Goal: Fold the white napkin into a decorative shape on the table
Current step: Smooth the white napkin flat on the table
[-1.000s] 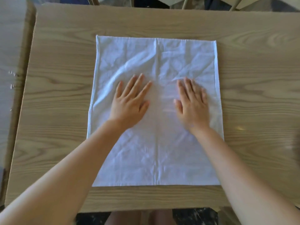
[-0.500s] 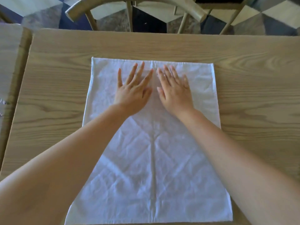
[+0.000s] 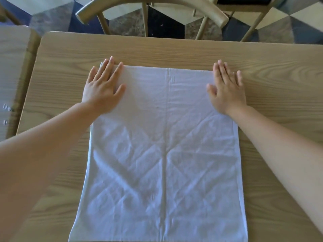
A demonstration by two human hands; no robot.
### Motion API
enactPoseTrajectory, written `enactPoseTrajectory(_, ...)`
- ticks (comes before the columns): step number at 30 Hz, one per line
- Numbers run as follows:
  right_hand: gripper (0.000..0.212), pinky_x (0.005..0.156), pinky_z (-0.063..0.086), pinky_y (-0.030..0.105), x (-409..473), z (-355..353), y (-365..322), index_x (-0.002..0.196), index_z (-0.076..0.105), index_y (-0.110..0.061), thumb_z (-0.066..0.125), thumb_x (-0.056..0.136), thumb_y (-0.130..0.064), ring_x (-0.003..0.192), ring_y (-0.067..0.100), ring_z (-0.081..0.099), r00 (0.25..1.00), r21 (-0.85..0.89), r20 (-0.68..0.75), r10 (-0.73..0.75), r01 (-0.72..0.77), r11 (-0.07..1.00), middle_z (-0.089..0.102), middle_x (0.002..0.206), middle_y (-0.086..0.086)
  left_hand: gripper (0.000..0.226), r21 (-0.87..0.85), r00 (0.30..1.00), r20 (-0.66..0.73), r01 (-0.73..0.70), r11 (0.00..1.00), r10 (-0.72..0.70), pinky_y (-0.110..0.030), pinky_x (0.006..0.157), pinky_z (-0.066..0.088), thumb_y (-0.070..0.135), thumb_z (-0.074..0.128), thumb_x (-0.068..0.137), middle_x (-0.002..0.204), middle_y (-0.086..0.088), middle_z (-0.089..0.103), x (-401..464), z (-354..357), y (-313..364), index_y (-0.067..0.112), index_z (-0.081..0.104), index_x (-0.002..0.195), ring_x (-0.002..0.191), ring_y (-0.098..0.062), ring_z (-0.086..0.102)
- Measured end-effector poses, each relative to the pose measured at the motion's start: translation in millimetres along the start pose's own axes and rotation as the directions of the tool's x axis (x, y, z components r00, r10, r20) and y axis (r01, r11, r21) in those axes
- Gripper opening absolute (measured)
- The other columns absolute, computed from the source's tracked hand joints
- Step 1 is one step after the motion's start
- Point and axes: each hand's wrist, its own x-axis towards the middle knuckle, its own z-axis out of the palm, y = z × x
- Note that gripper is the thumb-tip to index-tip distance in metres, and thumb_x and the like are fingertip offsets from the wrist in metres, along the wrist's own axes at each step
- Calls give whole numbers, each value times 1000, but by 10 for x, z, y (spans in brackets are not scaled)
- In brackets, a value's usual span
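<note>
Napkin (image 3: 164, 154): white cloth, approx. square, lying flat and fully unfolded on table (image 3: 262, 55). Far edge runs parallel w/ table's far edge, set a little in from it; near edge reaches bottom of view. One straight crease down the centre, far edge to near edge. Diagonal crease lines cross both halves, densest in the near half, w/ fine wrinkles throughout. Far corners covered by flat palms. Side hems visible along left and right edges.
</note>
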Motion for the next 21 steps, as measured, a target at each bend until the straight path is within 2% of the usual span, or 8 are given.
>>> enactPoseTrajectory(3, 61, 113, -6, 53, -195, -57, -22, 148, 2, -15, 20, 97, -43, 145, 18, -3, 997, -33, -27, -73, 72, 997, 0, 158, 4, 64, 69, 998, 3, 61, 996, -62, -41, 117, -5, 50, 21, 95, 159, -6, 0, -163, -55, 146, 21, 7, 150, 145, -16, -3)
enactPoseTrajectory(6, 63, 111, 10, 56, -844, -55, -104, 147, 17, -15, 25, 93, -48, 143, 21, 14, 953, 20, -66, -296, 298, 954, 17, 156, 8, 62, -51, 999, -49, 0, 999, -2, -45, 116, 1, 47, 27, 94, 158, -8, 8, -696, 11, 590, 21, 17, 149, 145, -20, 6)
enactPoseTrajectory(7, 63, 111, 13, 54, -1137, -12, -100, 146, 19, -16, 25, 93, -50, 142, 21, 17, 927, 32, -43, -371, 373, 927, 20, 154, 8, 63, -93, 999, -49, -18, 996, 14, -47, 115, 4, 48, 27, 92, 158, -8, 11, -919, 73, 776, 22, 20, 148, 145, -21, 10)
enactPoseTrajectory(10, 63, 111, 12, 52, -1992, 124, 19, 146, 22, -18, 27, 92, -52, 142, 20, 16, 847, 18, 66, -527, 527, 850, 21, 153, 6, 64, -167, 1000, -20, -10, 986, 7, -50, 113, 11, 49, 31, 88, 155, -9, 22, -1465, 236, 1305, 23, 29, 146, 143, -24, 20)
enactPoseTrajectory(13, 68, 113, 11, 51, -2599, 152, 150, 146, 23, -19, 36, 89, -54, 143, 20, 14, 816, 23, 146, -559, 562, 827, 21, 154, 5, 64, -173, 1000, 5, -14, 985, 15, -53, 112, 11, 47, 35, 86, 154, -9, 26, -1845, 337, 1748, 23, 32, 145, 142, -25, 22)
enactPoseTrajectory(16, 73, 114, 10, 50, -2989, 120, 255, 148, 19, -19, 37, 88, -57, 144, 19, 10, 803, 29, 222, -553, 562, 827, 18, 156, 4, 62, -157, 994, 16, -100, 983, 104, -54, 111, 10, 47, 37, 87, 153, -9, 28, -2191, 378, 2124, 22, 34, 144, 142, -26, 23)
enactPoseTrajectory(21, 69, 114, 13, 48, -3335, 105, 483, 147, 21, -19, 38, 90, -54, 144, 19, 11, 771, 13, 243, -589, 605, 796, 22, 154, 6, 62, -127, 972, 80, -208, 970, 219, -56, 112, 10, 48, 29, 92, 156, -6, 19, -2602, 435, 2441, 20, 25, 147, 144, -23, 11)
